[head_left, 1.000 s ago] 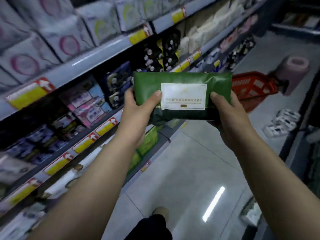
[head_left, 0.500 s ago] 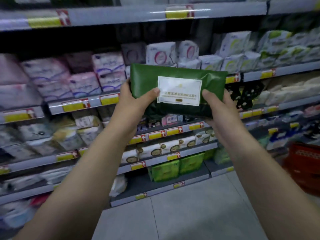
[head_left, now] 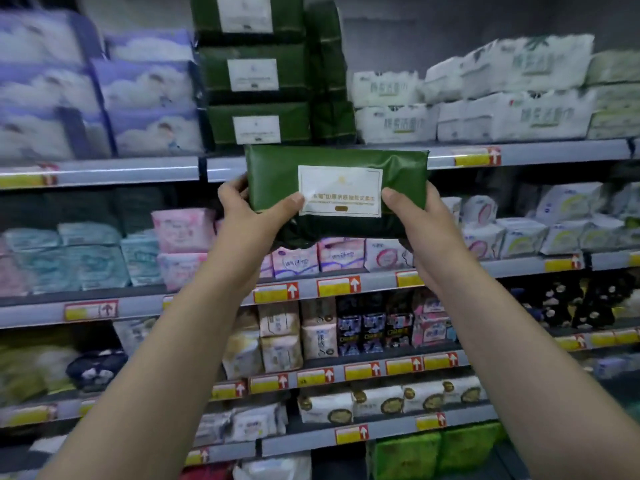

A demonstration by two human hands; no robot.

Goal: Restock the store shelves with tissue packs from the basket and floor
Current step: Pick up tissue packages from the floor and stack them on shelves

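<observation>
two hands clamp the pack (head_left: 337,157): our left hand (head_left: 242,209) grips its left end, our right hand (head_left: 426,220) its right. its long axis runs level, before the shelf (head_left: 554,155) edge; the green stack (head_left: 256,74) stands just above, slightly left, so the lift likely goes up-left.

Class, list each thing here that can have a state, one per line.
Green tissue pack, held level in both hands, not yet shelved.
Left hand, gripping the pack's left end.
Right hand, gripping the pack's right end.
Shelved green packs, stacked flat, at least three high.
</observation>
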